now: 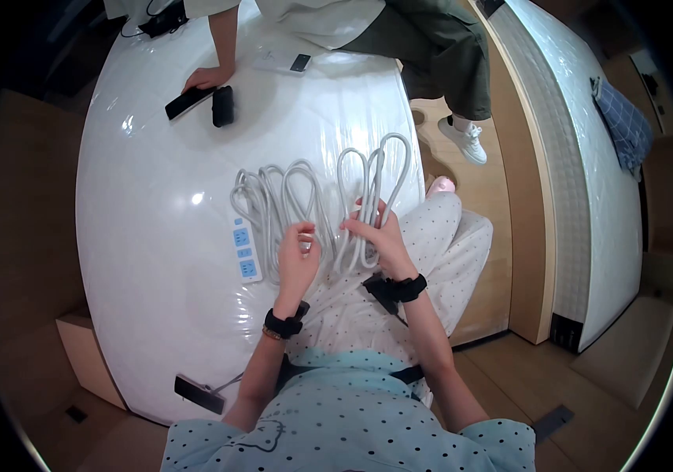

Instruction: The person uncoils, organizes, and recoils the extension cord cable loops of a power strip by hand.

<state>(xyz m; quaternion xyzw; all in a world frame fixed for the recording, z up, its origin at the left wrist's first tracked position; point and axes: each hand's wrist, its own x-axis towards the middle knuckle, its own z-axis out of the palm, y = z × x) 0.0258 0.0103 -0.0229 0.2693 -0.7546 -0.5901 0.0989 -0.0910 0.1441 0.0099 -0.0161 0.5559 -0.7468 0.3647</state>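
A white power strip (247, 250) with blue socket faces lies on the plastic-covered mattress (155, 259). Its long grey cord (298, 182) is laid in several loops to the right of it. My right hand (385, 240) is closed around a bundle of these loops, thumb on the left side, fingers behind. Over the left group of loops, my left hand (299, 256) has its fingers curled in. Whether cord is pinched inside those fingers is hidden. Both wrists wear black straps.
Across the mattress sits another person, one hand (209, 77) on a dark phone (188, 102) beside a small black case (224, 106). A power bank-like white item (299, 63) lies behind. Another phone-like device (199, 393) is at my left hip. A wooden bed edge (527, 236) stands right.
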